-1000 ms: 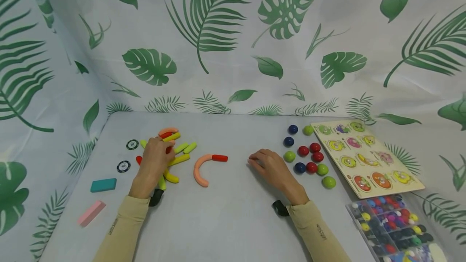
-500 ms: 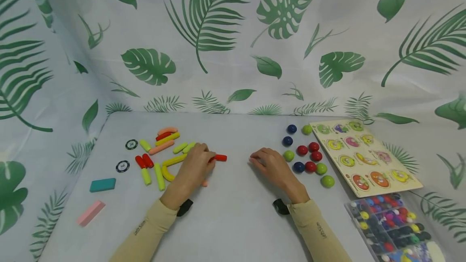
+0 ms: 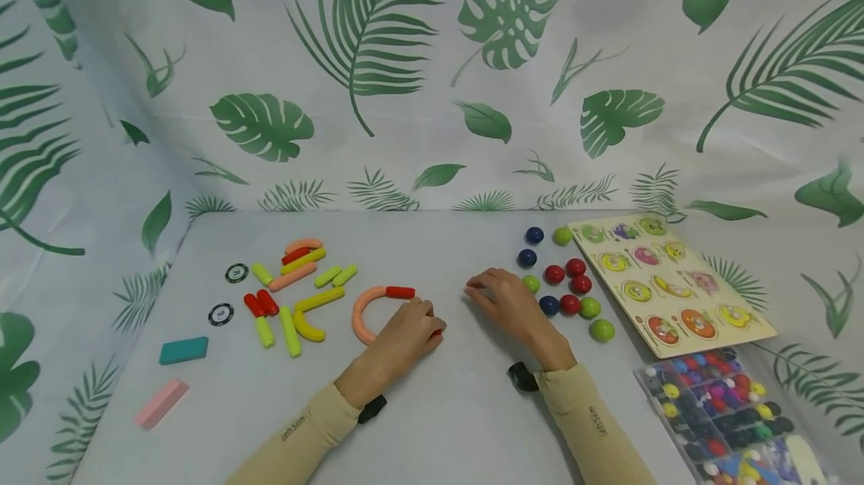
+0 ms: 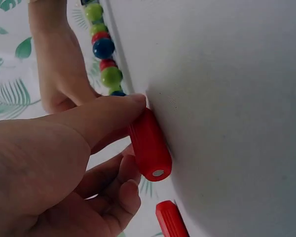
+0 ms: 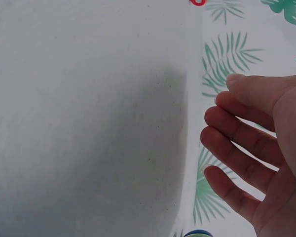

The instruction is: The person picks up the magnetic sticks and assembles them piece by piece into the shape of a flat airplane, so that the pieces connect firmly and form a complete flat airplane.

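Observation:
My left hand (image 3: 403, 333) pinches a short red magnetic stick (image 4: 150, 143) between thumb and fingers, close over the table. A round silvery magnet shows in the stick's near end. Behind that hand lies a peach curved stick (image 3: 360, 312), partly covered by the hand, with another red magnetic stick (image 3: 400, 292) at its upper end. My right hand (image 3: 511, 310) is beside the balls on the right, its fingers relaxed and holding nothing; the right wrist view shows the fingers (image 5: 237, 131) loosely bent.
Several yellow, green, red and peach sticks (image 3: 320, 299) lie left, with two poker chips (image 3: 220, 314), a teal block (image 3: 184, 351) and a pink block (image 3: 162, 403). Right are coloured balls (image 3: 554, 274), a fruit puzzle board (image 3: 631, 312) and a divided bead box (image 3: 705, 414).
My left hand has moved from the left group of sticks rightward past the curved stick, and now carries a red magnetic stick. The right hand has stayed nearly still; the head view has shifted slightly.

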A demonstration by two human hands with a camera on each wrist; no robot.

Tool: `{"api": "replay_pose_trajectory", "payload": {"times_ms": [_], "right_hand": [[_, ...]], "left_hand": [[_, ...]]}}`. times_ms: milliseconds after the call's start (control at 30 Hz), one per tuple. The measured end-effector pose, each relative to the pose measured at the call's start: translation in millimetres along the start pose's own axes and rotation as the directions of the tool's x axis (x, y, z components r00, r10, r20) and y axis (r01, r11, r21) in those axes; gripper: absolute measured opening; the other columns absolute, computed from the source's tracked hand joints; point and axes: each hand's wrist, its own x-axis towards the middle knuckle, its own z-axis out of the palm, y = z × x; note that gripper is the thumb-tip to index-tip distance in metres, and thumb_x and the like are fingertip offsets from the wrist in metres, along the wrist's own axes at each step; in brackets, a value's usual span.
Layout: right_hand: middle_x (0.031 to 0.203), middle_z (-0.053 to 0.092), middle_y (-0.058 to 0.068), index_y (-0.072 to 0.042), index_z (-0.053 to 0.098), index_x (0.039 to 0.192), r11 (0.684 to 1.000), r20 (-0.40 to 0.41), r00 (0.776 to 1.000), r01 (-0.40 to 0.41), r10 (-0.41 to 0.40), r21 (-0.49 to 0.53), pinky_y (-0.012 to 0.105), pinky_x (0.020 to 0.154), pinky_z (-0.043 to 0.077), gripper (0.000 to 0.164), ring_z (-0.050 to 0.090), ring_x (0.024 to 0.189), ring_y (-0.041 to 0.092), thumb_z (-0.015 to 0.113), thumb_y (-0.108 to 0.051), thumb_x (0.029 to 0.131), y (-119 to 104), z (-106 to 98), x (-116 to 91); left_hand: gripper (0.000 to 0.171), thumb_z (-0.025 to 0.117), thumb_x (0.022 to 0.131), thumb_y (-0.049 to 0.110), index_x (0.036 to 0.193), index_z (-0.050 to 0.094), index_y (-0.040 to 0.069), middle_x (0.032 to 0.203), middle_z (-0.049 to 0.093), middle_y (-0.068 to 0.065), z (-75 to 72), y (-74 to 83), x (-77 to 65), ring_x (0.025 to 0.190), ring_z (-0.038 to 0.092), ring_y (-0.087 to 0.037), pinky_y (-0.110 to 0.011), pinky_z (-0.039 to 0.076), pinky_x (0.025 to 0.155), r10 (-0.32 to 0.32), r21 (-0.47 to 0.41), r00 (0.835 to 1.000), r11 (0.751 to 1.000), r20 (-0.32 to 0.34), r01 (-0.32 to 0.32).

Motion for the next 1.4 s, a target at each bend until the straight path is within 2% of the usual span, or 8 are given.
{"api": "replay_pose_trajectory", "payload": {"times_ms": [233,433,533,633,733,900,1100,1400], "right_hand": [[0.099,0.075,0.001,-0.013,0.077,0.104,1.000,0.005,1.000,0.004,-0.004,-0.019,0.036,0.082,0.057,0.015,0.069,0.093,0.017,0.071,-0.025,0.096,-5.5,1.2,2.7],[0.099,0.075,0.000,-0.013,0.077,0.105,0.999,0.009,1.000,0.021,-0.021,-0.031,0.035,0.083,0.057,0.015,0.069,0.092,0.016,0.073,-0.024,0.095,-11.6,3.1,2.9],[0.097,0.075,0.000,-0.013,0.077,0.105,0.999,0.013,0.999,0.032,-0.031,-0.031,0.035,0.082,0.058,0.015,0.068,0.091,0.016,0.074,-0.023,0.094,-14.7,4.0,2.4],[0.096,0.074,0.000,-0.013,0.078,0.104,0.999,0.010,0.999,0.042,-0.041,-0.033,0.035,0.082,0.057,0.014,0.068,0.089,0.015,0.075,-0.022,0.094,-17.6,6.0,1.1],[0.096,0.074,-0.001,-0.013,0.078,0.104,0.999,0.010,0.999,0.044,-0.043,-0.028,0.035,0.082,0.057,0.014,0.068,0.089,0.014,0.076,-0.021,0.092,-21.2,9.1,-0.5],[0.097,0.074,-0.003,-0.014,0.078,0.104,0.999,0.035,0.998,0.048,-0.049,0.015,0.034,0.084,0.058,0.014,0.068,0.092,0.012,0.076,-0.021,0.092,-31.5,16.4,-3.3],[0.100,0.072,-0.008,-0.017,0.077,0.107,0.993,0.085,0.993,0.068,-0.076,0.101,0.034,0.088,0.058,0.016,0.067,0.096,0.009,0.076,-0.024,0.093,-44.0,21.1,-13.3],[0.104,0.071,-0.006,-0.018,0.077,0.109,0.989,0.159,0.978,0.124,-0.136,0.083,0.032,0.087,0.056,0.023,0.065,0.097,0.009,0.081,-0.027,0.088,-53.6,26.0,-18.5]], "left_hand": [[0.014,0.078,0.090,0.019,0.101,0.077,0.009,0.089,0.063,-0.002,-5.1,-5.7,-6.4,0.083,0.055,-0.017,-0.025,0.049,0.076,-0.023,-0.075,1.000,0.997,0.013,0.024],[0.027,0.081,0.087,0.026,0.108,0.077,0.010,0.098,0.065,-0.002,-20.0,-23.2,-24.2,0.090,0.057,-0.014,-0.026,0.051,0.083,-0.061,-0.174,0.998,0.983,0.007,0.061],[0.033,0.081,0.087,0.026,0.114,0.076,0.009,0.105,0.067,-0.002,-29.4,-35.9,-39.4,0.098,0.058,-0.014,-0.028,0.053,0.087,-0.111,-0.267,0.993,0.957,0.031,0.115],[0.036,0.081,0.087,0.025,0.118,0.074,0.008,0.111,0.068,-0.003,-36.5,-49.7,-54.9,0.103,0.060,-0.015,-0.031,0.054,0.090,-0.173,-0.370,0.983,0.910,0.066,0.185],[0.038,0.082,0.086,0.026,0.119,0.075,0.009,0.112,0.069,-0.003,-41.5,-61.6,-67.2,0.101,0.061,-0.016,-0.032,0.055,0.089,-0.213,-0.405,0.973,0.885,0.082,0.228],[0.034,0.083,0.084,0.024,0.115,0.077,0.009,0.110,0.070,0.000,-44.5,-73.2,-77.5,0.099,0.062,-0.014,-0.029,0.055,0.088,-0.164,-0.406,0.983,0.895,0.082,0.183],[0.026,0.083,0.084,0.021,0.107,0.079,0.011,0.108,0.068,0.001,-41.9,-73.0,-75.3,0.101,0.060,-0.014,-0.028,0.055,0.089,-0.066,-0.393,0.991,0.914,0.113,0.106],[0.023,0.082,0.085,0.016,0.107,0.078,0.010,0.104,0.071,0.001,-41.1,-72.3,-74.5,0.101,0.061,-0.015,-0.032,0.055,0.090,-0.097,-0.332,0.990,0.935,0.100,0.126]]}}
